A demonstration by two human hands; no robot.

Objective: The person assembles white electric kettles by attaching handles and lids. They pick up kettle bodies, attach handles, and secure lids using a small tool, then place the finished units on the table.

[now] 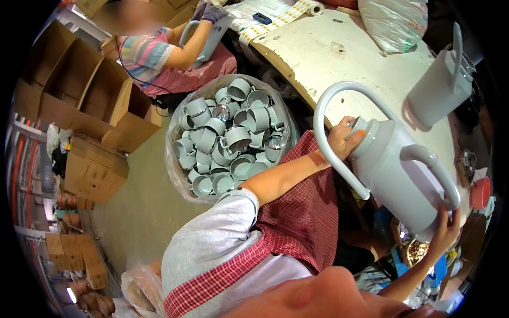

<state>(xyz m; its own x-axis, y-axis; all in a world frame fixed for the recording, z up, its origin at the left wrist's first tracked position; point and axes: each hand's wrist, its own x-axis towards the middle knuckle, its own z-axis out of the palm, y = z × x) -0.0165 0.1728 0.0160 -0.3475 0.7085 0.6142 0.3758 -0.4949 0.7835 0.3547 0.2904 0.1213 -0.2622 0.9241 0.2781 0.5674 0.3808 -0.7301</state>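
One grey jug [389, 164], tilted, fills the space before our desk [318, 58], our left hand [343, 139] gripping its neck and our right hand [446, 230] curled around its base edge near the side handle [430, 157], so that its body and arching loop [321, 127] hide part of the desk from us. Beyond it rest a second jug [437, 93] and a stuffed white bag [395, 24]; to our left sits a clear plastic bag [172, 159] crammed with grey cups [260, 119] (a few silvery pieces [221, 112] lie among them), and past that a co-worker [146, 55] holds another jug [213, 40].
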